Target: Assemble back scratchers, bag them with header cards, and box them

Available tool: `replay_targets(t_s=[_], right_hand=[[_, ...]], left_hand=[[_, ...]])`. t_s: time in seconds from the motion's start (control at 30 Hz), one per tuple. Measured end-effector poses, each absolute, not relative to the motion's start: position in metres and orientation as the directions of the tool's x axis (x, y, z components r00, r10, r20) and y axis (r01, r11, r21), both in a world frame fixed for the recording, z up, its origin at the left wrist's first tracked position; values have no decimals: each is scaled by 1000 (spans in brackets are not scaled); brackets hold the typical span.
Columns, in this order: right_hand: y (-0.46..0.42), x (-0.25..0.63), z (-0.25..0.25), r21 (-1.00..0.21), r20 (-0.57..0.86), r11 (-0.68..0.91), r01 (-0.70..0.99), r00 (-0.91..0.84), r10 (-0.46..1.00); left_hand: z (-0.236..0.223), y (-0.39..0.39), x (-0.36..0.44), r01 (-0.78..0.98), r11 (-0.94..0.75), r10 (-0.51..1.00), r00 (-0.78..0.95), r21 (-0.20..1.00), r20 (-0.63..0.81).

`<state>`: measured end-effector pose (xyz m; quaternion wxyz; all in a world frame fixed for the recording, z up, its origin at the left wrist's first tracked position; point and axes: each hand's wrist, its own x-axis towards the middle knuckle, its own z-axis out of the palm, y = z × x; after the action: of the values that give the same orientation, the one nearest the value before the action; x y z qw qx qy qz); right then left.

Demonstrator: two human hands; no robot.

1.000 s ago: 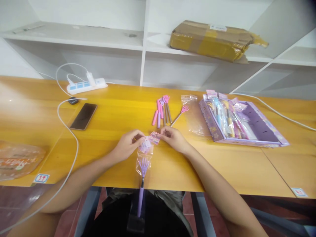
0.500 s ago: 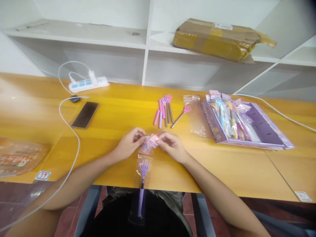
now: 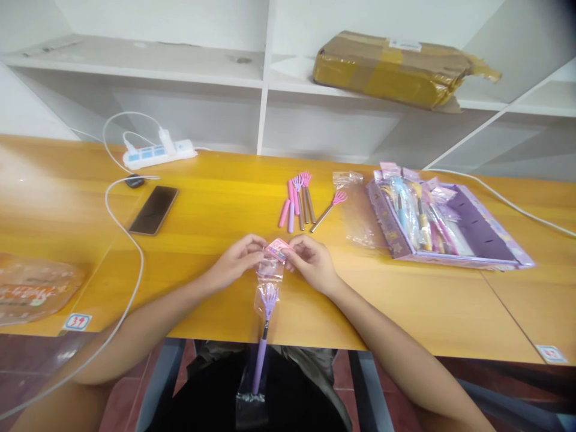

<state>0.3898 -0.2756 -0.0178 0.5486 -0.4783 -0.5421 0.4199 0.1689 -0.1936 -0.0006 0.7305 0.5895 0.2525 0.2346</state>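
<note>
in the head view, the right hand point(image 3: 315, 264) pinches a small pink card point(image 3: 279, 249) between thumb and fingers. the left hand point(image 3: 240, 258) is closed in a pinch at the top of a clear bag point(image 3: 270, 271); whether it grips the card too, i cannot tell. from the card, the purple scratcher point(image 3: 265, 324) is at 6 o'clock in the bag, claw up, handle past the table point(image 3: 202, 204) edge. loose claws point(image 3: 298, 183) on metal rods and pink and purple tubes point(image 3: 290, 207) lie at 12 to 1 o'clock, an empty bag point(image 3: 362, 225) at 2, and a purple box point(image 3: 483, 231) of bagged scratchers point(image 3: 420, 222) near 3. a phone point(image 3: 154, 210) is between 9 and 10, a power strip point(image 3: 159, 155) farther off at 10, an orange pouch point(image 3: 38, 288) near 9. a taped carton point(image 3: 391, 69) sits shelved at 1.
</note>
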Motion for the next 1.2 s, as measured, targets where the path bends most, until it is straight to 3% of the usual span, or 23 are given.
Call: replay_targets(t_s=[0.17,0.4,0.73,1.03,1.2], right_hand=[[-275,392,-18,-963,237,225,149,69,969],[-276,393,-18,-916,285,251,313,68,956],[-272,400,-11,-805,378,383,453,-106,920],[-271,404,-7,-766,397,431,477,-176,901],[-273,405,-17,-828,330,351,436,-128,935]], left_hand=[[-1,-199,172,39,193,592,792,980,-148],[-10,-200,171,25,177,590,797,984,-127],[-4,-204,173,37,117,618,780,993,-101],[-2,-204,172,72,53,636,766,996,-89],[-3,-205,172,67,22,624,778,998,-66]])
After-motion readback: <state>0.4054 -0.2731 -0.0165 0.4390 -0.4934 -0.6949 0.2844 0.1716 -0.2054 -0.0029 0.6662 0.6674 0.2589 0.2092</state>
